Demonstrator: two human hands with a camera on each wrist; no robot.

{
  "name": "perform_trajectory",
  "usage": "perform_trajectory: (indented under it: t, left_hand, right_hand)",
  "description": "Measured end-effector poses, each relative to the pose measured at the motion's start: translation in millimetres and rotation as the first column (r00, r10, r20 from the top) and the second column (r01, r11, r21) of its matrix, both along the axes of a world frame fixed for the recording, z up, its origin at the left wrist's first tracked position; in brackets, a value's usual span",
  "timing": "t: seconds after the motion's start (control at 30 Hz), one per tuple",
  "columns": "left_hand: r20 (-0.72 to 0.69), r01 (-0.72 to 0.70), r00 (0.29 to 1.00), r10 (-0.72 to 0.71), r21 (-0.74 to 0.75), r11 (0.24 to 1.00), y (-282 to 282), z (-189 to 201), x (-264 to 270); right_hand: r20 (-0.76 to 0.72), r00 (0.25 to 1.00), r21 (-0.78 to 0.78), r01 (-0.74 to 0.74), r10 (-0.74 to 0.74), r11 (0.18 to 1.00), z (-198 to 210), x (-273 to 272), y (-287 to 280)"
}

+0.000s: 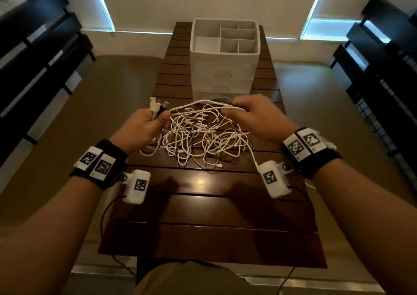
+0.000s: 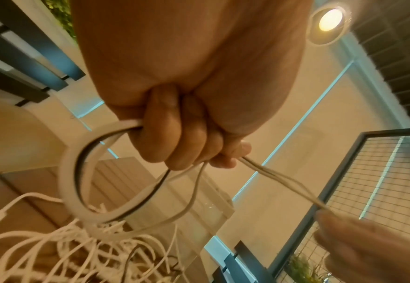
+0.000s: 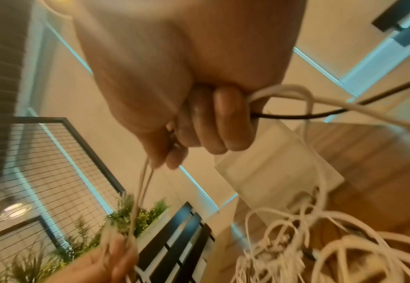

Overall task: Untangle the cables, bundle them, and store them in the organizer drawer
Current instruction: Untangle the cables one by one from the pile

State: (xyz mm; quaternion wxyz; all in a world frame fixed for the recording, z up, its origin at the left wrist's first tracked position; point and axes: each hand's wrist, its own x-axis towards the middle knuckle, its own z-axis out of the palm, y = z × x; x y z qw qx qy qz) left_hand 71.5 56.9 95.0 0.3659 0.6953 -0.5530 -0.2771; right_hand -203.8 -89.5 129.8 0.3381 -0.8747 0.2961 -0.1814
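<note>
Both hands (image 1: 140,127) (image 1: 259,118) raised, fingers curled

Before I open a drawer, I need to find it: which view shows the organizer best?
The head view: the organizer stands whole at the table's far end, compartments on top, drawers below. Both wrist views catch only a blurred part behind the cables.

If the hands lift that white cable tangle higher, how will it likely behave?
The cable tangle is probably floppy: its loops sag between the left hand and right hand. Likely light, since thin strands dominate. Crossed loops would probably snag and rise together off the table.
</note>
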Motion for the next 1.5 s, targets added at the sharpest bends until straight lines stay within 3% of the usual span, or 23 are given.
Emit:
perform_trajectory:
  t: [0.1,0.17,0.3,0.4,0.5,0.6,0.67,0.7,0.77,0.8,0.87,0.93,1.03,1.1,1.2,1.37,1.5]
  left_hand:
    - [-0.039,-0.05,0.998,0.05,0.007,0.999,2.6,-16.1,8.9]
    - [-0.11,-0.126,0.987,0.121,-0.038,0.991,5.7,-22.2,18.9]
    - [-0.193,-0.177,0.964,0.182,0.04,0.983,11.1,-30.5,25.3]
    - [-0.361,-0.079,0.917,0.172,0.258,0.963,16.7,-33.7,20.0]
    - [-0.416,0.078,0.903,0.104,0.399,0.914,21.3,-37.4,18.2]
    - [-0.261,0.005,0.96,0.105,0.388,0.922,15.5,-30.2,14.7]
    - [-0.067,-0.155,0.982,0.175,0.23,0.961,8.3,-19.3,12.6]
    - [-0.035,-0.175,0.983,0.18,0.123,0.977,6.2,-10.5,8.7]
    - [-0.106,-0.039,0.994,0.037,-0.011,0.999,3.2,8.7,-9.7]
    - [-0.129,0.08,0.988,-0.081,-0.01,0.997,0.4,15.5,-24.9]
    - [-0.008,0.273,0.962,-0.273,0.081,0.959,-9.6,14.8,-53.8]
    - [0.114,0.333,0.93,-0.35,0.147,0.931,-21.8,1.1,-68.2]
    - [0.051,0.328,0.942,-0.332,0.07,0.942,-26.9,-4.3,-67.5]
    - [0.079,0.32,0.944,-0.32,0.005,0.947,-27.1,8.4,-62.9]
    - [0.107,0.184,0.979,-0.176,-0.077,0.98,-28.8,20.1,-45.2]
    - [0.155,0.112,0.982,-0.106,-0.027,0.993,-22.6,8.0,-24.4]
    - [0.023,-0.005,1.0,0.006,-0.058,0.998,-15.6,1.6,-17.1]
  right_hand:
    - [-0.201,0.972,-0.016,-0.13,0.124,0.991,19.0,-9.2,-7.3]
    - [-0.338,0.935,0.035,-0.105,0.111,0.994,14.2,-19.4,-13.9]
    - [-0.358,0.934,-0.023,-0.026,0.016,0.999,1.9,-21.7,-13.1]
    - [-0.374,0.927,-0.053,-0.038,0.015,0.998,0.4,-12.5,-5.8]
    - [-0.342,0.94,-0.076,-0.023,-0.005,0.997,-6.3,-6.8,-3.9]
    - [-0.422,0.907,-0.103,-0.061,0.012,0.993,-20.8,-2.1,-1.1]
    - [-0.504,0.864,-0.119,-0.083,0.012,0.989,-36.4,0.2,-0.7]
    - [-0.535,0.845,-0.121,-0.095,0.016,0.988,-42.8,1.8,1.2]
    - [-0.553,0.833,-0.127,-0.116,0.027,0.985,-49.8,9.2,7.0]
    - [-0.536,0.843,-0.13,-0.13,0.04,0.983,-49.8,14.9,10.2]
    - [-0.484,0.87,-0.149,-0.185,0.092,0.971,-43.8,28.9,16.1]
    - [-0.456,0.885,-0.16,-0.19,0.098,0.969,-33.9,39.0,17.1]
    - [-0.397,0.914,-0.173,-0.165,0.085,0.971,-17.4,38.7,14.8]
    - [-0.268,0.959,-0.115,-0.125,0.091,0.985,-7.8,30.2,9.6]
    - [-0.155,0.985,-0.023,-0.077,0.072,0.997,6.2,12.3,-1.2]
    - [-0.324,0.943,-0.006,-0.083,0.077,0.997,4.8,-8.0,-5.0]
    - [-0.392,0.917,-0.041,-0.092,0.069,0.995,19.6,-15.6,-5.3]
